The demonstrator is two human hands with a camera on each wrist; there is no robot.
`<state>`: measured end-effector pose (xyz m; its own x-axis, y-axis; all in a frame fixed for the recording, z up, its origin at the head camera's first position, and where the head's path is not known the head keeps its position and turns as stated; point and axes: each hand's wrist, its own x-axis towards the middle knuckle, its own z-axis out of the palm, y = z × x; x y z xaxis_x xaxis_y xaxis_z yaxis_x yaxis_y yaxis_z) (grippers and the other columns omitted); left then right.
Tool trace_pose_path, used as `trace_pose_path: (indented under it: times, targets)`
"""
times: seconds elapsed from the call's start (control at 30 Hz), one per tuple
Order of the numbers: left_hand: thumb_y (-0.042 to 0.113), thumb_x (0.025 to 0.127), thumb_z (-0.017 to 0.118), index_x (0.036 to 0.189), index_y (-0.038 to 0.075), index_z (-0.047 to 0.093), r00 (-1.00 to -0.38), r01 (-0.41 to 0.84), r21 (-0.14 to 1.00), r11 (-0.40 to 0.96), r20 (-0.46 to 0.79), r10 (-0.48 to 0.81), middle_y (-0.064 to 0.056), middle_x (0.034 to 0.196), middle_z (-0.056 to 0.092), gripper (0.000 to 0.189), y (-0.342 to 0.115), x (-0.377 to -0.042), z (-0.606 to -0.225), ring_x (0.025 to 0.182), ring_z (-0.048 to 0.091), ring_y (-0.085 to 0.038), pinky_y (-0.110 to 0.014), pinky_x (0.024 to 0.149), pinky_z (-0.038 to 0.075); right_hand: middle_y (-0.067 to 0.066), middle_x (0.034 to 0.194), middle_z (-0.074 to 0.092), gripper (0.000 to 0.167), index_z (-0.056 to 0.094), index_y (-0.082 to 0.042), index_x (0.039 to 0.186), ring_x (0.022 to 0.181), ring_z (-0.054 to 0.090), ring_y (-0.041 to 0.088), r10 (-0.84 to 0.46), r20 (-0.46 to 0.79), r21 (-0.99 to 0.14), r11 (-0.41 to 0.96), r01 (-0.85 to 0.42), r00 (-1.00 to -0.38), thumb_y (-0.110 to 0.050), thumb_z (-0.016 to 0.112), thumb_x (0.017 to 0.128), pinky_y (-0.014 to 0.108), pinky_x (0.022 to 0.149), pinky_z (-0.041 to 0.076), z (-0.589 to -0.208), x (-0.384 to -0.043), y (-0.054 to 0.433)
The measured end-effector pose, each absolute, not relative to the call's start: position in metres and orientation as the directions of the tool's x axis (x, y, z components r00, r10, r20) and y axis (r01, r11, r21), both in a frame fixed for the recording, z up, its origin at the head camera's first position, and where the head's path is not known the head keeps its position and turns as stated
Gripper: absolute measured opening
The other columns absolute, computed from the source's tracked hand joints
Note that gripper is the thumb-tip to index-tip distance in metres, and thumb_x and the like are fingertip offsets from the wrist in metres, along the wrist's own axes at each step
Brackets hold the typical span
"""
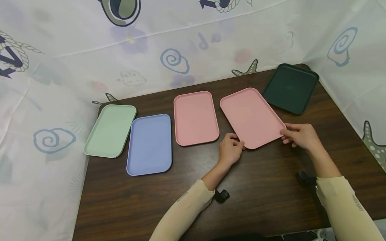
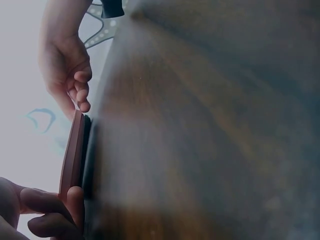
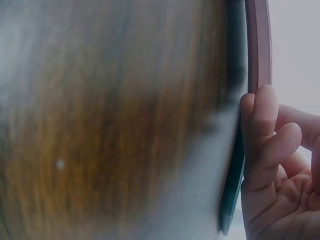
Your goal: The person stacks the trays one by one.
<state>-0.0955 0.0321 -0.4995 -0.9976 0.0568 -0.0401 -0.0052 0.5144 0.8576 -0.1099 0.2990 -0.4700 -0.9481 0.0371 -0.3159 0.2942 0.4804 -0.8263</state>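
Observation:
A pink tray is gripped at its two near corners, one in each hand. My left hand pinches the near left corner, my right hand the near right one. In the left wrist view the tray's edge runs between both hands, slightly above the table. The right wrist view has my right fingers curled at the pink rim. To its left lies a second pink tray, flat on the table. Behind to the right sits a dark green tray, close to the held tray's right side.
A blue tray and a light green tray lie at the left of the brown wooden table, their edges close together. A white patterned cloth hangs behind the table and along its sides.

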Motion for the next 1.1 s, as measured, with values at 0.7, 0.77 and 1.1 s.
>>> trace_pose_path:
  times: [0.7, 0.77, 1.1]
  targets:
    - [0.014, 0.087, 0.065, 0.108, 0.006, 0.062, -0.992, 0.043, 0.865, 0.500, -0.022, 0.123, 0.005, 0.073, 0.070, 0.023, -0.031, -0.100, -0.473, 0.086, 0.060, -0.016, -0.035, 0.086, 0.045, -0.007, 0.082, 0.074, 0.058, 0.051, 0.012, 0.135, 0.070, 0.070, 0.008, -0.058, -0.297, -0.915, 0.304, 0.266, -0.953, -0.021, 0.071, 0.092, 0.027, 0.057, 0.055, -0.456, -0.105, 0.268]
    - [0.012, 0.086, 0.065, 0.112, 0.004, 0.060, -0.991, 0.035, 0.875, 0.483, -0.031, 0.128, 0.002, 0.068, 0.069, 0.027, -0.041, -0.101, -0.471, 0.076, 0.060, -0.015, -0.034, 0.083, 0.045, -0.006, 0.085, 0.074, 0.057, 0.052, 0.011, 0.134, 0.072, 0.070, 0.008, -0.074, -0.299, -0.918, 0.294, 0.266, -0.951, -0.022, 0.071, 0.091, 0.028, 0.059, 0.056, -0.456, -0.105, 0.262]
    - [0.004, 0.083, 0.062, 0.110, 0.000, 0.059, -0.986, 0.020, 0.895, 0.445, -0.058, 0.159, -0.014, 0.072, 0.070, 0.028, -0.089, -0.104, -0.465, 0.065, 0.061, -0.018, -0.027, 0.069, 0.043, 0.007, 0.090, 0.075, 0.053, 0.056, 0.011, 0.130, 0.075, 0.072, 0.013, -0.169, -0.318, -0.931, 0.240, 0.274, -0.933, -0.020, 0.072, 0.091, 0.030, 0.064, 0.057, -0.457, -0.105, 0.226]
